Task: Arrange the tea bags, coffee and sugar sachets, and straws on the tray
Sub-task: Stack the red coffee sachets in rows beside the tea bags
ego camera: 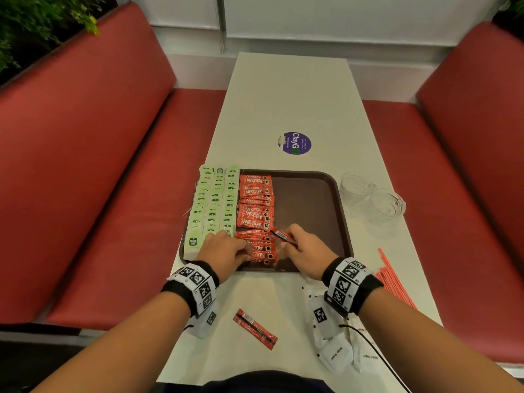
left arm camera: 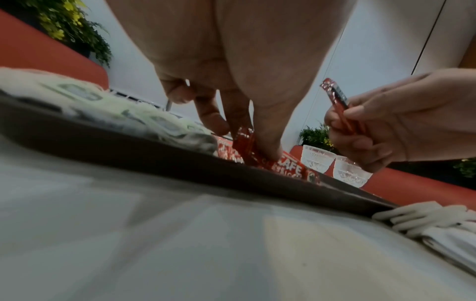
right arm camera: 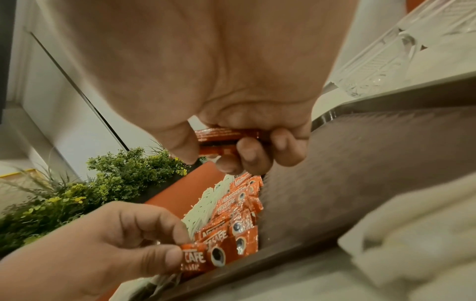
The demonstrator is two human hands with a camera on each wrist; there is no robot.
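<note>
A brown tray (ego camera: 312,194) holds rows of green tea bags (ego camera: 215,199) on its left side. Beside them runs a column of red coffee sachets (ego camera: 256,205). My left hand (ego camera: 241,252) is at the near end of that column and pinches a coffee sachet (right arm camera: 203,258) lying there. My right hand (ego camera: 283,242) hovers just right of it, gripping a couple of red coffee sachets (ego camera: 282,235) tilted upward. One loose coffee sachet (ego camera: 255,329) lies on the table near me. White sugar sachets (ego camera: 337,355) lie under my right wrist. Red straws (ego camera: 394,279) lie at the right.
Two clear glass cups (ego camera: 357,185) stand on the table right of the tray. The tray's right half (ego camera: 309,211) is bare. A round purple sticker (ego camera: 295,143) marks the table beyond. Red bench seats (ego camera: 113,194) flank the white table (ego camera: 283,95).
</note>
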